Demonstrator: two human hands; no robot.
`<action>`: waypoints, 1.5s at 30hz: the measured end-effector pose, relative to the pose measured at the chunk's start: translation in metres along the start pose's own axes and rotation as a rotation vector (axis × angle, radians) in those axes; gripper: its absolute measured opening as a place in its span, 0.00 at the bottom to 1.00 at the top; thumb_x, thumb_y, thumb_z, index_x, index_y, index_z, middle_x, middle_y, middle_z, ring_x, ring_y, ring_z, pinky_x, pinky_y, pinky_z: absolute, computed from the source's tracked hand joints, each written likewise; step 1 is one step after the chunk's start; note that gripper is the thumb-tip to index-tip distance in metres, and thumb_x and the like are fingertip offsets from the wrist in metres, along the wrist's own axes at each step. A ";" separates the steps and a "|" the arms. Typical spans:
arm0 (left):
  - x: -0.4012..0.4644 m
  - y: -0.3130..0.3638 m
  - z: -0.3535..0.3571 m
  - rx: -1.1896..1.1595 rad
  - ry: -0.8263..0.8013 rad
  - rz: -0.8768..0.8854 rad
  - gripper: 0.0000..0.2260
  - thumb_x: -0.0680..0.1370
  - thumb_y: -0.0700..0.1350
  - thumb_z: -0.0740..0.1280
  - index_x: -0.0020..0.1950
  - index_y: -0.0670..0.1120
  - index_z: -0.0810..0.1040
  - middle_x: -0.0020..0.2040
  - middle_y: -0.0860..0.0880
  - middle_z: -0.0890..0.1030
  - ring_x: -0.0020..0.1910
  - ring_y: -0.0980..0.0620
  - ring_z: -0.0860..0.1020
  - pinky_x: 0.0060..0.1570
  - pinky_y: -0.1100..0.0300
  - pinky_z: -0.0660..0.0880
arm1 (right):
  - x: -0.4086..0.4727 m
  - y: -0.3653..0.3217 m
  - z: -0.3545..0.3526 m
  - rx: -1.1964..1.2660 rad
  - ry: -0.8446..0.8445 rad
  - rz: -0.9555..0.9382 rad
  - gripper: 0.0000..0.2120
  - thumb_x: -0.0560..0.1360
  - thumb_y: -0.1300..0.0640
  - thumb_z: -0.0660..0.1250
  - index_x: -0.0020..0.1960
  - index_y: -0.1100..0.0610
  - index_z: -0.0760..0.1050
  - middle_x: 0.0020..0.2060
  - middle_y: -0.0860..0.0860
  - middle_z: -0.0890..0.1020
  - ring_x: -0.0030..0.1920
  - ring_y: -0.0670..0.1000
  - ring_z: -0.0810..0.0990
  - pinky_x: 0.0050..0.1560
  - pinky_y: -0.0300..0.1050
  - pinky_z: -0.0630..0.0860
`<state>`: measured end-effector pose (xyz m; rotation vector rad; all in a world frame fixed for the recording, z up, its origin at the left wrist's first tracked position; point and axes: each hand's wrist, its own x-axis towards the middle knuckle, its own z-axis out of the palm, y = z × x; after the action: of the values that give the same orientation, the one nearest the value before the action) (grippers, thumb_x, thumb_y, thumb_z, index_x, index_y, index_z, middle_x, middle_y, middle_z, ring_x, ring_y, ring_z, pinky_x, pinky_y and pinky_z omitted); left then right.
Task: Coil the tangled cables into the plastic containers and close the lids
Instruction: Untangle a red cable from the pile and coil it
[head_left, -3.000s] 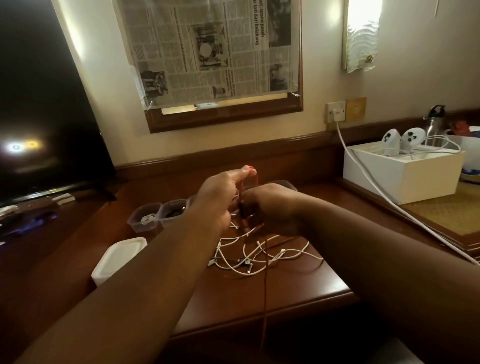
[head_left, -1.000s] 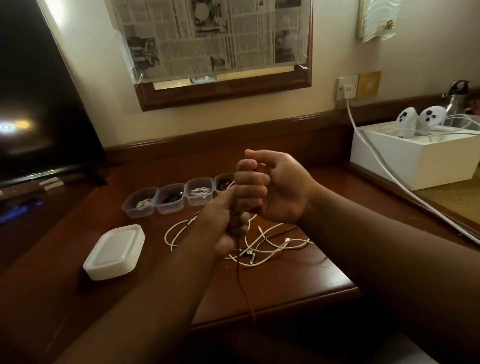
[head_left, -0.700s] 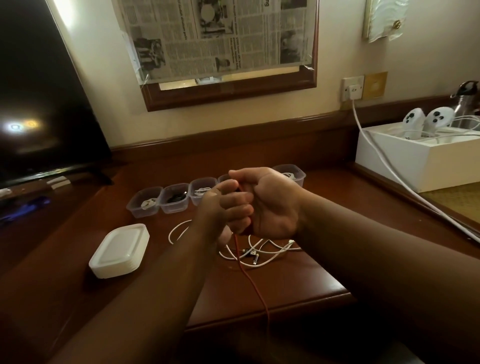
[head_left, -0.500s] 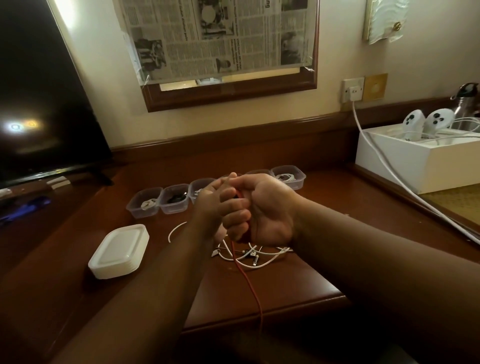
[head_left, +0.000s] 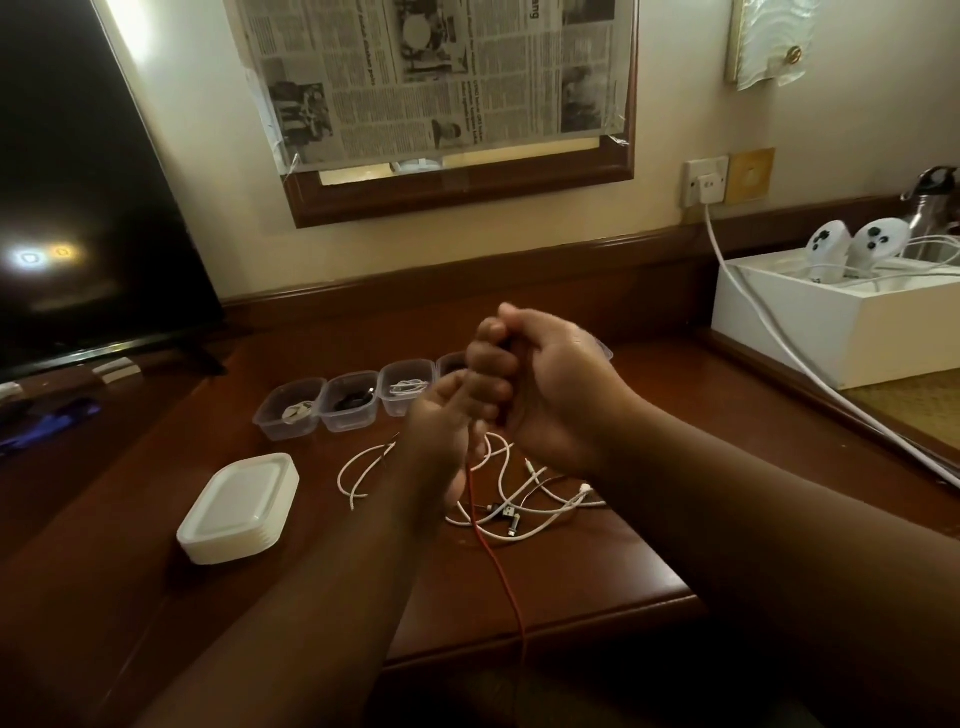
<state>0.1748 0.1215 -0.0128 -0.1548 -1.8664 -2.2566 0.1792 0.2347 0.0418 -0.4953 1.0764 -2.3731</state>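
Note:
A thin red cable (head_left: 501, 574) hangs from between my two hands down over the front edge of the wooden desk (head_left: 597, 571). My right hand (head_left: 545, 395) is curled into a fist around the coiled part of it. My left hand (head_left: 441, 436), just below and to the left, pinches the strand. Under the hands lies a tangle of white cables (head_left: 519, 499). A row of small clear plastic containers (head_left: 348, 402) with coiled cables inside stands behind, partly hidden by my hands. A stack of white lids (head_left: 239, 506) lies at the left.
A dark TV screen (head_left: 78, 208) stands at the left. A white box (head_left: 831, 317) with two white controllers sits at the right, and a thick white power cord (head_left: 769, 332) runs from the wall socket across the right side of the desk.
My right hand has risen with the red coil while my left hand has dropped lower along the strand; both were pressed together half a second ago. The view has shifted slightly.

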 end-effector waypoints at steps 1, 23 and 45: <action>-0.001 -0.007 -0.002 0.020 -0.005 -0.006 0.06 0.74 0.51 0.68 0.39 0.54 0.82 0.29 0.52 0.70 0.28 0.53 0.63 0.27 0.61 0.59 | 0.003 -0.003 -0.004 -0.062 0.041 -0.095 0.17 0.84 0.49 0.51 0.41 0.55 0.68 0.29 0.49 0.64 0.28 0.48 0.65 0.33 0.43 0.65; -0.006 -0.009 -0.016 0.107 -0.084 -0.002 0.08 0.75 0.52 0.68 0.45 0.50 0.82 0.32 0.44 0.70 0.26 0.51 0.65 0.27 0.61 0.62 | 0.008 -0.015 -0.022 0.104 -0.212 0.080 0.18 0.83 0.48 0.51 0.38 0.55 0.68 0.28 0.48 0.64 0.27 0.47 0.65 0.31 0.41 0.67; 0.014 0.017 -0.021 0.128 -0.071 0.006 0.11 0.72 0.54 0.68 0.49 0.49 0.83 0.35 0.42 0.74 0.30 0.47 0.67 0.30 0.59 0.63 | 0.022 -0.022 -0.037 0.006 -0.321 0.234 0.27 0.79 0.36 0.50 0.42 0.58 0.72 0.24 0.48 0.68 0.23 0.46 0.66 0.25 0.40 0.66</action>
<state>0.1657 0.0967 0.0021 -0.2219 -2.0367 -2.1457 0.1363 0.2575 0.0386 -0.6818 0.9247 -2.0096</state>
